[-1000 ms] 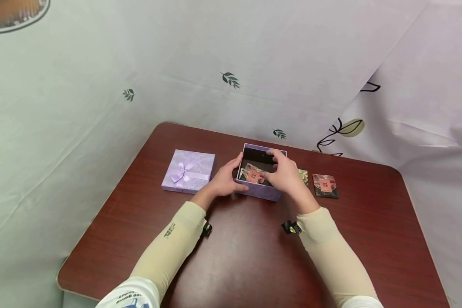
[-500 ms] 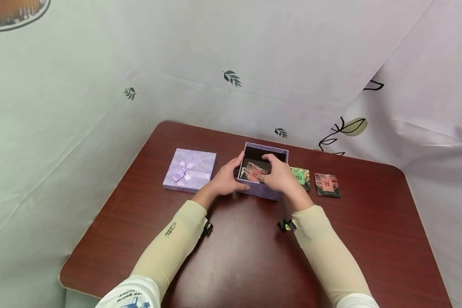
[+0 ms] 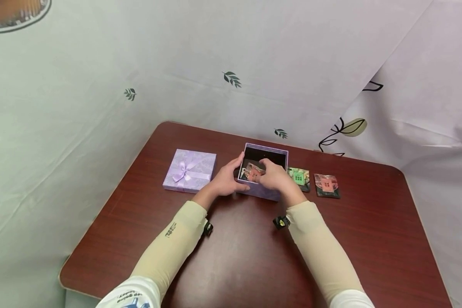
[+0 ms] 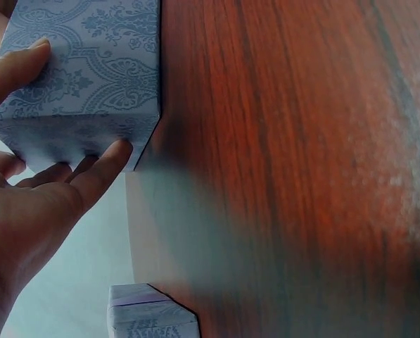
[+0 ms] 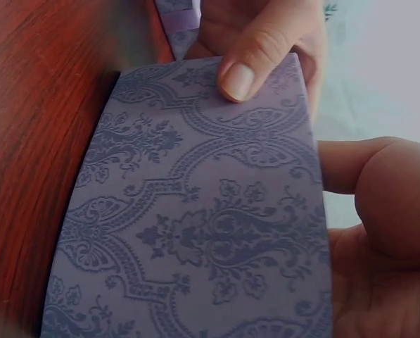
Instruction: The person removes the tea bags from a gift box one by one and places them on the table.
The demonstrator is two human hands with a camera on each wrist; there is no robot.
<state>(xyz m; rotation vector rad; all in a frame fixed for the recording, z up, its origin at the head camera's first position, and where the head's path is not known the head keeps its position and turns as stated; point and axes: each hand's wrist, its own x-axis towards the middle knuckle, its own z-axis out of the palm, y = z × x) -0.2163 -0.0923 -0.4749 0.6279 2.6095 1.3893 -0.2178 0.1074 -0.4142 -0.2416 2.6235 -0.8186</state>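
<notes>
Toward the far middle of the table [image 3: 231, 265], a lidless purple box [image 3: 259, 192] is gripped at its near-left corner by the left hand [image 3: 226, 179]: thumb pressed on the near wall, fingers laid along the left wall. Into the right part of the box, the right hand [image 3: 276, 176] is lowered; its index finger is bent and its thumb is close to a red-labelled packet [image 3: 253, 172], but whether anything is pinched cannot be told, fingertips mostly hidden. That packet is seen inside the box, near-left part; flat or tilted unclear. Just right of the box, a green-labelled packet [image 3: 299, 177] is laid, with a second red-labelled packet [image 3: 327, 185] farther right. Left of the box, apart from it, the purple lid [image 3: 201, 164] with its bow [image 3: 182, 171] is set down.

Risks, as judged: the packet could be creased against the near wall if pushed at an angle, or dragged up by the thumb when the hand is lifted. The box could be slid or turned if the left grip is loosened under pressing.
</notes>
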